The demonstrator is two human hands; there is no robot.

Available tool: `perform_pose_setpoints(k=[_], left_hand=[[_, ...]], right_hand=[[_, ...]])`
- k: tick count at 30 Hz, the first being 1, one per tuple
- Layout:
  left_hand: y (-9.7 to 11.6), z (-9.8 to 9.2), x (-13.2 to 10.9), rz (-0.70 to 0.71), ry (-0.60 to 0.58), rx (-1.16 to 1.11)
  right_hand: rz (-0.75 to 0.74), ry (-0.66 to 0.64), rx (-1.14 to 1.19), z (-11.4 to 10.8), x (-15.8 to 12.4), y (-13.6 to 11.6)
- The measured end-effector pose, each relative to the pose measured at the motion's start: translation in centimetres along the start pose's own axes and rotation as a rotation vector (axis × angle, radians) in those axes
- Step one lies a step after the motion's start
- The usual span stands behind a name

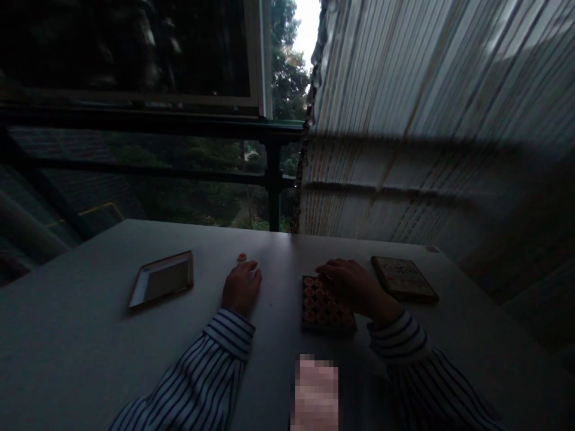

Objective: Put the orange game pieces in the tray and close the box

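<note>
Long sleeves on both arms: left sleeve [188, 380], right sleeve [442, 383]. Cloth pale, near white, with narrow dark stripes, apparently navy; dim light limits colour reading. Stripes run lengthwise along the forearms. Left cuff [230, 333] and right cuff [399, 339]: broad bands, stripes circling the wrist. Left hand [241, 287] and right hand [353, 284] bare.
</note>
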State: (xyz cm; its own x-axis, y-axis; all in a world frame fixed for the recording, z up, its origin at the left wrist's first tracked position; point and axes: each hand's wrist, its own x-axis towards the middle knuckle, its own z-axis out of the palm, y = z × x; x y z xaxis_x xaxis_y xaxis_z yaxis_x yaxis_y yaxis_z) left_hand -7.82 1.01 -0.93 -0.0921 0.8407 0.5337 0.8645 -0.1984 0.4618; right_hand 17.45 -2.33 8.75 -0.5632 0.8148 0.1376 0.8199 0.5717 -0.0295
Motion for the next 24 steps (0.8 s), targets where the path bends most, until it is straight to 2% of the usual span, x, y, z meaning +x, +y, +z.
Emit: perform_pose_setpoints(k=[7,14,20,24], left_hand=[[-0.3,-0.4,0.1,-0.06,-0.007,0.062],[-0.1,-0.6,0.2,-0.091,-0.036,0.066],[0.0,-0.8,0.5,-0.124,-0.08,0.074],[0.0,-0.7,0.7,-0.13,-0.073,0.105]], right_hand=[[-0.004,-0.032,-0.042,-0.2,0.6,-1.6],[-0.075,-0.088,-0.1,-1.0,3.2,-4.5],[-0.103,-0.077,-0.115,1.3,5.3,-7.3],[-0.093,0.04,-0.106,2.7,5.9,-8.2]])
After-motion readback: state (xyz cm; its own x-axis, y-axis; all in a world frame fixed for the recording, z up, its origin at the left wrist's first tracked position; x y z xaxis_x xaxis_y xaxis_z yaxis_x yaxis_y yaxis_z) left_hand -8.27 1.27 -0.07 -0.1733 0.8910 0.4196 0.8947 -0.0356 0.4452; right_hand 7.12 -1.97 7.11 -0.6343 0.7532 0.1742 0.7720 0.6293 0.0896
